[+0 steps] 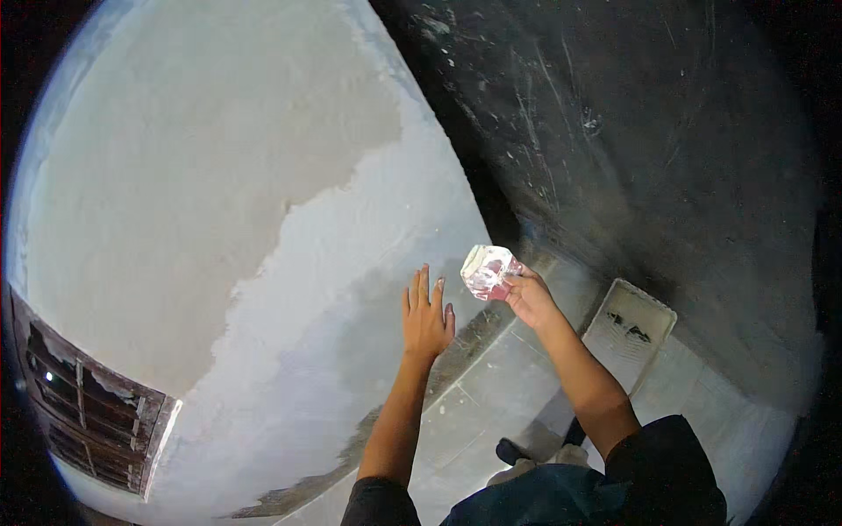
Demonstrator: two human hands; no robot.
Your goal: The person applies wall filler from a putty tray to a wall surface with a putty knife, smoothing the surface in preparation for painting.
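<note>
My right hand (pixel 531 298) is closed around a small reddish piece smeared with white (pixel 488 272). Its exact kind cannot be made out; it has a pale flat face and a darker red edge by my fingers. To the left, my left hand (pixel 426 316) has its fingers stretched and slightly apart, holding nothing. Behind both hands rises a wall (pixel 333 289), bright white low down and duller beige above an uneven border. Whether my left hand touches the wall cannot be told.
A pale ridged tray (pixel 628 326) with dark marks inside stands on the tiled floor (pixel 491 394) to the right. A dark, scuffed wall (pixel 631 131) meets the white one at a shadowed corner. A brown barred window (pixel 88 403) is at the lower left.
</note>
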